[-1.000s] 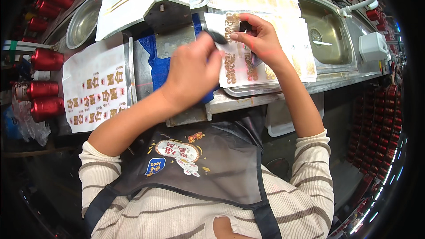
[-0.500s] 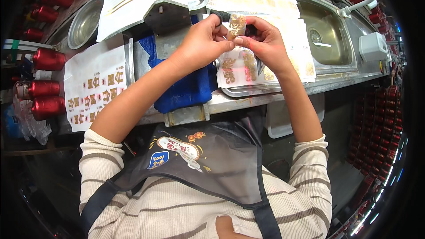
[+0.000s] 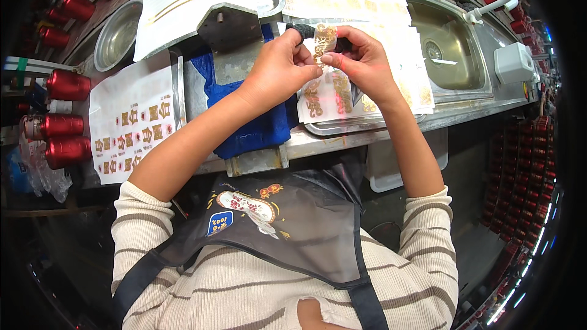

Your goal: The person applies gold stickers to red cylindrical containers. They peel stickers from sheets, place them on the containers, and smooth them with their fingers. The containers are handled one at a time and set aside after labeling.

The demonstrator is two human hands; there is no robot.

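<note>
Over the sheets on the tray, both my hands are raised around a small translucent decal (image 3: 324, 39) with a gold pattern, curled at its top. My right hand (image 3: 369, 64) is closed on it, the thumb pressing its right side. From the other side, my left hand (image 3: 279, 64) pinches its left edge, fingers bent and partly hidden. Dark coverings show on a finger of each hand. Directly below lie white sheets (image 3: 408, 95) printed with rows of similar gold patterns, on a metal tray (image 3: 342, 127).
Left of centre, a blue cloth (image 3: 260, 128) covers a metal stand with an upright plate (image 3: 227, 27). Farther left are another printed sheet (image 3: 110, 107), a metal bowl (image 3: 116, 33) and several red canisters (image 3: 68, 84). A sink (image 3: 458, 73) with a white tap (image 3: 492, 8) is on the right.
Both hands and the decal have shifted very slightly left. The decal has turned a little and looks narrower, with its top curling over.
</note>
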